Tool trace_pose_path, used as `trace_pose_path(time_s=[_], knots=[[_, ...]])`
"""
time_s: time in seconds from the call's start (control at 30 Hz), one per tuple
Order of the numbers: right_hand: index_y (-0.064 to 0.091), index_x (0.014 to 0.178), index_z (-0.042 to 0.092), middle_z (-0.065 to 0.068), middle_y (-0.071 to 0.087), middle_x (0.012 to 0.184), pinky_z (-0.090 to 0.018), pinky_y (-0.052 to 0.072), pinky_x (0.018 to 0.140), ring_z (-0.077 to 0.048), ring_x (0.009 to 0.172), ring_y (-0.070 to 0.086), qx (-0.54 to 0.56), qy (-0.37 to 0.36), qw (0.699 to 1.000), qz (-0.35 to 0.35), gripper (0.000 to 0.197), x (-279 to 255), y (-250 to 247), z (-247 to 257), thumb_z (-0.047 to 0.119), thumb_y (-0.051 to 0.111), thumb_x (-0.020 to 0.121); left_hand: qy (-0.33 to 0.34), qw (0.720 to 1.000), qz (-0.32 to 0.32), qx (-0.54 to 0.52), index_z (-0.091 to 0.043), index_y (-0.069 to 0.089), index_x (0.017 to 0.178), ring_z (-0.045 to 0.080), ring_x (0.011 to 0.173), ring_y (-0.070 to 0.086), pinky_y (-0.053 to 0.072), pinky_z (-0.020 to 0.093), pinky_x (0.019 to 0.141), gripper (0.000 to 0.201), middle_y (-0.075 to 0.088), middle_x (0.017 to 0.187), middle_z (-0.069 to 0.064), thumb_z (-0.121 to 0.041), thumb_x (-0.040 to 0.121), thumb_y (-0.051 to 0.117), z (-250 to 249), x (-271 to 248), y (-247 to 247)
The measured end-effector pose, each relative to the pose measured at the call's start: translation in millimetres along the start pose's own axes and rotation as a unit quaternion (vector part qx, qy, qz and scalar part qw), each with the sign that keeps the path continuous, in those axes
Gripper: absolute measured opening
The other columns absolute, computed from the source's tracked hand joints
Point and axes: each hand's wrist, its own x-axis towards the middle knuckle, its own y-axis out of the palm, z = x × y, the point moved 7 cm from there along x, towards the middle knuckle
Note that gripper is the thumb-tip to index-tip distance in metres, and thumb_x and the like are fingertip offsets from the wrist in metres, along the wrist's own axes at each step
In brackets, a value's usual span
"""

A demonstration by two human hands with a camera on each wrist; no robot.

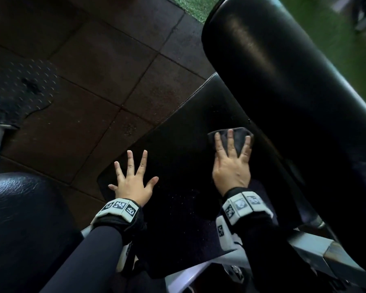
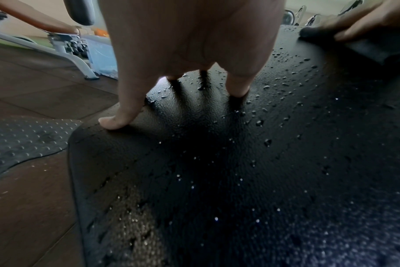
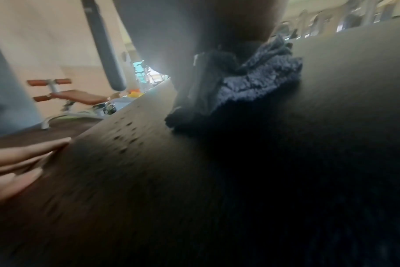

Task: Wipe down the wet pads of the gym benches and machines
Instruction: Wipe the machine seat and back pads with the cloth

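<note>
A black seat pad (image 1: 178,170) of a gym machine fills the middle of the head view, and water drops (image 2: 283,81) bead on it in the left wrist view. My left hand (image 1: 133,182) lies flat on the pad's near left part, fingers spread and straight. My right hand (image 1: 230,163) presses a dark blue cloth (image 1: 239,140) flat onto the pad's far right part, fingers straight over it. The right wrist view shows the cloth (image 3: 258,86) bunched under my palm. A big black back pad (image 1: 283,81) rises just right of the cloth.
Dark brown rubber floor tiles (image 1: 93,70) spread to the left, with a studded black mat (image 1: 23,85) on them. Another black pad (image 1: 23,218) sits at the lower left. Grey metal frame (image 1: 309,246) runs under the back pad. An orange-padded bench (image 3: 78,97) stands farther off.
</note>
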Motion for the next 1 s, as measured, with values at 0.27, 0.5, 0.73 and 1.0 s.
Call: trace_pose_path(time_s=[0.27,0.5,0.73,1.0], knots=[[0.035,0.143,0.030,-0.001,0.031,0.151,-0.050,0.019,0.113,-0.040,0.142,0.010,0.003,-0.104,0.992,0.073,0.059,-84.9,24.5,-6.7,0.024,0.042,0.084,-0.007,1.000,-0.009,-0.019,-0.057,-0.024,0.133,0.039,0.142,-0.018,0.016,0.070,0.106,0.081,-0.032,0.153,-0.007,-0.061,0.089,0.044,2.2,-1.3,-4.1],[0.021,0.147,0.023,-0.009,0.022,0.154,-0.040,-0.008,0.115,-0.033,0.142,0.015,0.004,0.106,0.989,0.099,0.056,-33.0,5.1,-73.9,0.032,0.018,0.092,-0.015,1.000,0.007,-0.020,-0.058,-0.025,0.131,0.040,0.142,-0.019,0.015,0.069,0.106,0.081,-0.034,0.152,-0.004,-0.063,0.089,0.043,2.9,0.9,-2.6],[0.024,0.147,0.032,0.000,0.031,0.151,-0.029,0.016,0.102,-0.026,0.134,0.030,0.147,0.252,0.954,0.073,0.046,59.7,-41.9,-25.4,0.029,0.029,0.101,-0.017,1.000,0.027,0.000,-0.056,-0.033,0.126,0.042,0.141,-0.021,0.017,0.069,0.105,0.080,-0.045,0.143,-0.004,-0.064,0.090,0.037,0.8,0.5,-1.2],[0.017,0.148,0.036,0.004,0.005,0.158,-0.049,-0.005,0.114,-0.043,0.141,-0.008,0.020,-0.004,0.993,0.113,0.056,111.8,-6.3,65.4,0.024,0.034,0.096,-0.022,0.999,0.029,0.004,-0.054,-0.031,0.129,0.042,0.140,-0.023,0.017,0.069,0.106,0.079,-0.047,0.140,-0.004,-0.063,0.090,0.036,-1.2,0.0,-1.2]])
